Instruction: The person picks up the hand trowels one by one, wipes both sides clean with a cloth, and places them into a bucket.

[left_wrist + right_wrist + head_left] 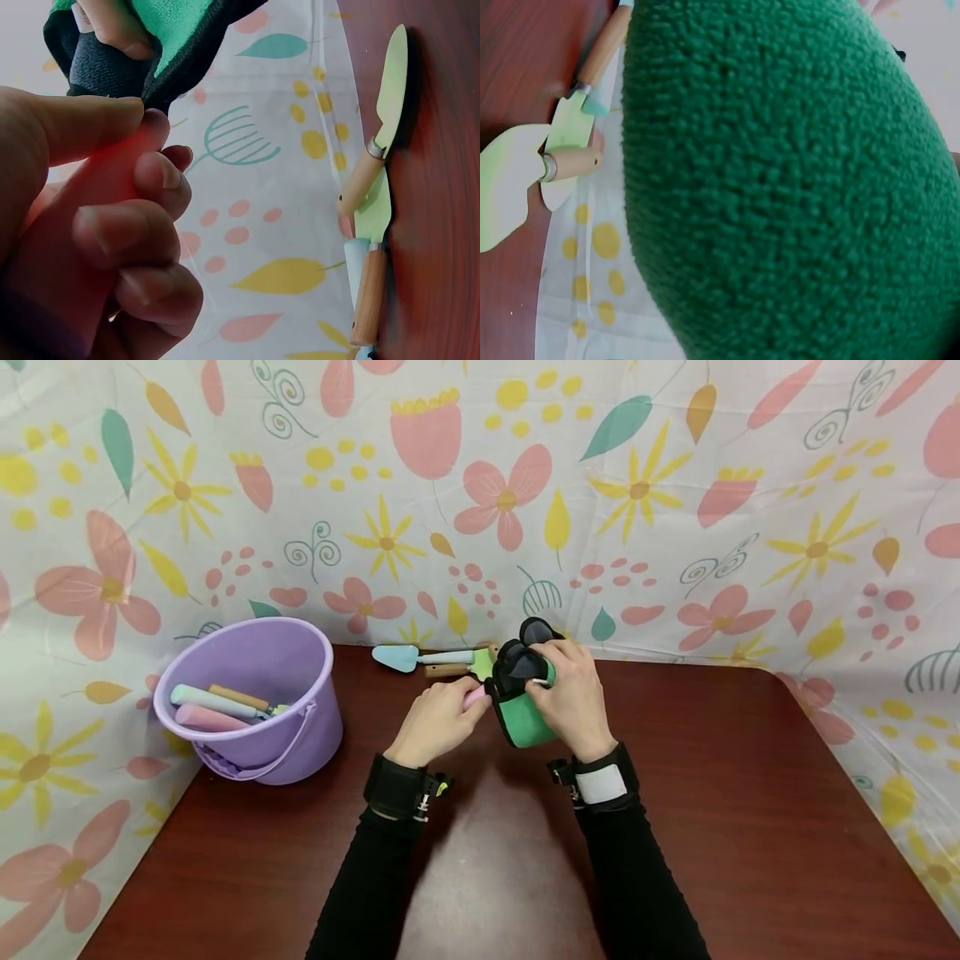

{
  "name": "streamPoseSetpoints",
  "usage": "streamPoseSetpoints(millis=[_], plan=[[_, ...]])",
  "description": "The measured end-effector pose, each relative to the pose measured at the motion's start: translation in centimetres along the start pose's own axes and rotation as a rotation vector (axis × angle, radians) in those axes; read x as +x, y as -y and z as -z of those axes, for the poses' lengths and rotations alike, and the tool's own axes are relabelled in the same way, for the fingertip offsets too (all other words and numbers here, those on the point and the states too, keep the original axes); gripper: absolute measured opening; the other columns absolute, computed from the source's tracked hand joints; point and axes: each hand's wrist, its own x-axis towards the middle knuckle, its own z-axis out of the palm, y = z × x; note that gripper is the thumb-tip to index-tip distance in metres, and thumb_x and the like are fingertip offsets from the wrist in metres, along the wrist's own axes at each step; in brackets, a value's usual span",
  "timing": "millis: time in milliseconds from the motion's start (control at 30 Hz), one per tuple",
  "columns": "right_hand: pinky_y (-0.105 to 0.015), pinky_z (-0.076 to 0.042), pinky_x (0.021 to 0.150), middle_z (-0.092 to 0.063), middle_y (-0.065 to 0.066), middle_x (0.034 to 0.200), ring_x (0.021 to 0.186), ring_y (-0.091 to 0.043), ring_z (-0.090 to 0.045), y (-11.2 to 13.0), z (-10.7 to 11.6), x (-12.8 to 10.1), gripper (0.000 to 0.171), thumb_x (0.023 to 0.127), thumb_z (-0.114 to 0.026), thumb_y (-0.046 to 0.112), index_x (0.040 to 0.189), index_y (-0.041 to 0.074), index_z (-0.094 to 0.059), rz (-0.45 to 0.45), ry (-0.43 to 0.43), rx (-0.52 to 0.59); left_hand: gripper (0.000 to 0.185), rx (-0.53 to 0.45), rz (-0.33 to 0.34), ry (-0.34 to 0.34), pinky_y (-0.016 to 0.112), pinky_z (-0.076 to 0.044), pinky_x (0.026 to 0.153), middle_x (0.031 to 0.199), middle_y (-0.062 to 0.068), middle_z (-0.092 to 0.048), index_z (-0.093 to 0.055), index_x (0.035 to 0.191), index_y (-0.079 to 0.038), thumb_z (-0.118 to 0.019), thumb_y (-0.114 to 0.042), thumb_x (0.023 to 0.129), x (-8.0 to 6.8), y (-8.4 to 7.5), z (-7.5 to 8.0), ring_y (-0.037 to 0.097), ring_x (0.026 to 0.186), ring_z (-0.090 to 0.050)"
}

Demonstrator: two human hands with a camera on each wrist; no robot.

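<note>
My left hand (437,724) grips a tool by its pink handle (79,217), fingers curled round it in the left wrist view. The handle's end meets a fuzzy green cloth (523,724) with black edging and a dark grey side; the rest of the tool is hidden. My right hand (576,693) holds the bunched cloth, thumb in front, a small white tag beside it. Green pile fills most of the right wrist view and hides the fingers. Just behind the hands lie a light blue trowel (396,657) and light green trowels with wooden handles (370,296).
A purple bucket (324,727) stands at the left of the dark red-brown table (697,793). Inside it are a mint handle (213,700), a pink handle (208,718) and a wooden handle (238,697). A flower-printed curtain (645,568) hangs along the table's back edge.
</note>
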Motion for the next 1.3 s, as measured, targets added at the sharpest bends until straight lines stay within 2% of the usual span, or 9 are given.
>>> streamPoseSetpoints(millis=[300,500,800,1100,1300], plan=[[-0.051,-0.046,0.085,-0.059,-0.017,0.116,0.107,-0.039,-0.05,-0.4,0.4,-0.2,0.04,0.08,-0.076,0.001,0.119,0.001,-0.068,-0.044,-0.002,-0.002,0.017,-0.029,-0.006,-0.016,0.031,-0.038,0.054,0.064,0.0,-0.047,-0.063,0.093,-0.015,-0.06,-0.031,0.098,-0.1,0.1,-0.1,0.015,0.056,-0.047],[-0.052,-0.044,0.087,-0.06,-0.018,0.113,0.103,-0.039,-0.051,-1.2,0.9,-0.7,0.039,0.079,-0.075,-0.001,0.117,0.001,-0.068,-0.091,-0.059,0.007,0.021,-0.028,-0.034,0.028,0.029,-0.039,0.056,0.064,-0.003,-0.045,-0.063,0.092,-0.017,-0.057,-0.035,0.099,0.0,0.4,-0.1,0.013,0.056,-0.047],[-0.052,-0.04,0.093,-0.06,-0.019,0.116,0.109,-0.04,-0.051,-1.6,1.2,-0.1,0.037,0.08,-0.076,0.0,0.116,0.0,-0.068,-0.095,-0.078,0.022,0.02,-0.032,-0.038,-0.019,0.028,-0.036,0.054,0.062,-0.005,-0.038,-0.059,0.083,-0.019,-0.058,-0.032,0.097,-0.4,0.8,0.6,0.011,0.054,-0.042],[-0.054,-0.04,0.091,-0.059,-0.019,0.118,0.109,-0.041,-0.051,-1.8,1.7,-0.6,0.037,0.082,-0.074,0.002,0.118,0.0,-0.067,-0.119,-0.043,0.013,0.017,-0.036,-0.025,0.009,0.029,-0.037,0.055,0.064,-0.004,-0.045,-0.064,0.092,-0.017,-0.06,-0.032,0.097,-0.7,0.8,0.3,0.013,0.057,-0.045],[-0.053,-0.04,0.091,-0.06,-0.02,0.115,0.106,-0.039,-0.052,-1.9,2.1,-0.4,0.036,0.082,-0.071,0.001,0.118,0.0,-0.067,-0.105,-0.06,0.038,0.018,-0.062,-0.027,-0.005,0.03,-0.037,0.057,0.063,-0.005,-0.042,-0.062,0.088,-0.018,-0.059,-0.032,0.097,-0.5,0.9,0.5,0.013,0.056,-0.044]])
